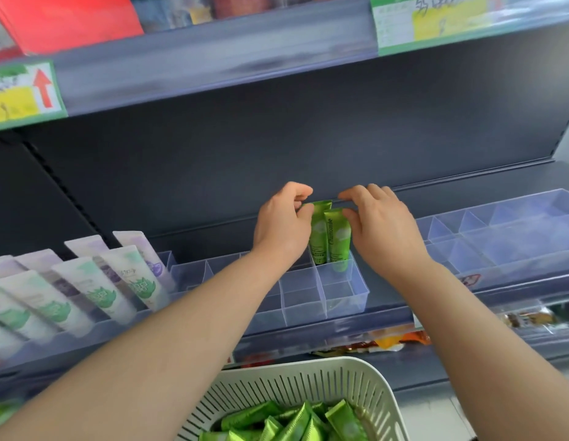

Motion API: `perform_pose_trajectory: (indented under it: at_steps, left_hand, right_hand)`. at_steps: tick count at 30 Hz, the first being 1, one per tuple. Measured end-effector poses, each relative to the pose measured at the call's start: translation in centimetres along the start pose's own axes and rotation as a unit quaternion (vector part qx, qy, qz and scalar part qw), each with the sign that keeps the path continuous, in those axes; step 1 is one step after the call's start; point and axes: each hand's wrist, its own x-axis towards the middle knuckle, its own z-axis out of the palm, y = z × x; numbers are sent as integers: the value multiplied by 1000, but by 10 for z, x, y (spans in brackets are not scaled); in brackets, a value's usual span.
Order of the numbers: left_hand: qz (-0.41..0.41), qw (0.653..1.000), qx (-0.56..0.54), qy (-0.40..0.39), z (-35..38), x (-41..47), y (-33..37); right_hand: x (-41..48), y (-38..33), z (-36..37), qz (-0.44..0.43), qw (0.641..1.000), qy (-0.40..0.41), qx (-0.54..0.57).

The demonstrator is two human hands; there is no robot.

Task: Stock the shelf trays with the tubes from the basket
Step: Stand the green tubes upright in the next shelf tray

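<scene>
Evidently I've barely begun: two green chamomile tubes (329,237) stand in the clear tray's (356,292) far-right compartment, left hand (284,218) pinching one, right hand (377,224) curled beside the other, grip unclear, while the near basket (308,366) lies heaped.

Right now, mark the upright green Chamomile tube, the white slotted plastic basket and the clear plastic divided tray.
Upright green Chamomile tube (337,240): head view, label.
White slotted plastic basket (369,396): head view, right wall.
Clear plastic divided tray (343,303): head view, front wall.
</scene>
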Motion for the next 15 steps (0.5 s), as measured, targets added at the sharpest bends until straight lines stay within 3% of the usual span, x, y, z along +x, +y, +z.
perform_pose_trajectory:
  at_steps: [9,15]
  left_hand:
    - [75,996,38,-7,-41,-56,-6]
    - [109,989,86,-48,-61,-123,-40]
  right_hand:
    - [-47,-39,-3,-107,992,34,-58]
    - [-113,-68,20,-137,988,-61,-32]
